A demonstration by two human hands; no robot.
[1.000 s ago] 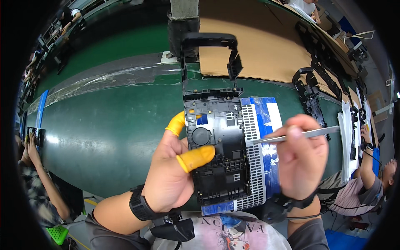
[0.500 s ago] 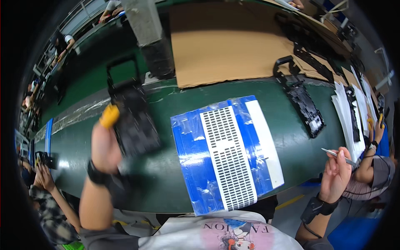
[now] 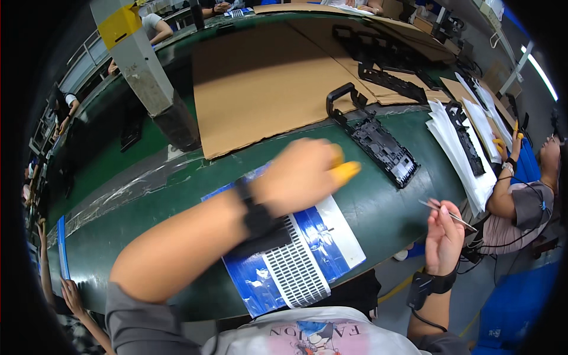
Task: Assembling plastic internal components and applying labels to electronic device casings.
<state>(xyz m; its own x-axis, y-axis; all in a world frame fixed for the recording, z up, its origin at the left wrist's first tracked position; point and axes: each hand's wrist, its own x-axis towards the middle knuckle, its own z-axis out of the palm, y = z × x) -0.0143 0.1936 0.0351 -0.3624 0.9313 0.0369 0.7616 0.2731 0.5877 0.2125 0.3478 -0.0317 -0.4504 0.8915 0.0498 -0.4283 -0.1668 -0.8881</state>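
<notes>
My left hand [image 3: 302, 174] reaches to the right across a blue board [image 3: 245, 281], which has a white strip of small black labels [image 3: 296, 269] down its middle. Yellow covers sit on the thumb and a finger; these two tips are a little apart, and nothing shows between them. Just past the fingertips lies a black plastic frame with a handle [image 3: 384, 148], flat on the green bench. At the right, my right hand [image 3: 444, 236] is closed around metal tweezers [image 3: 452, 216], their tip pointing up and left. My left forearm hides part of the board.
A large cardboard sheet [image 3: 260, 89] covers the far bench, with several black frames [image 3: 393, 83] at its right. White sheets [image 3: 441, 133] bear another black part [image 3: 467, 139]. A grey pillar [image 3: 139, 71] rises at left. A co-worker's arm [image 3: 503, 189] is at right.
My left hand has swung from the left side over the board toward the right. The black frame formerly beside it has left that spot; a dark shape lies farther off. The view has turned right.
</notes>
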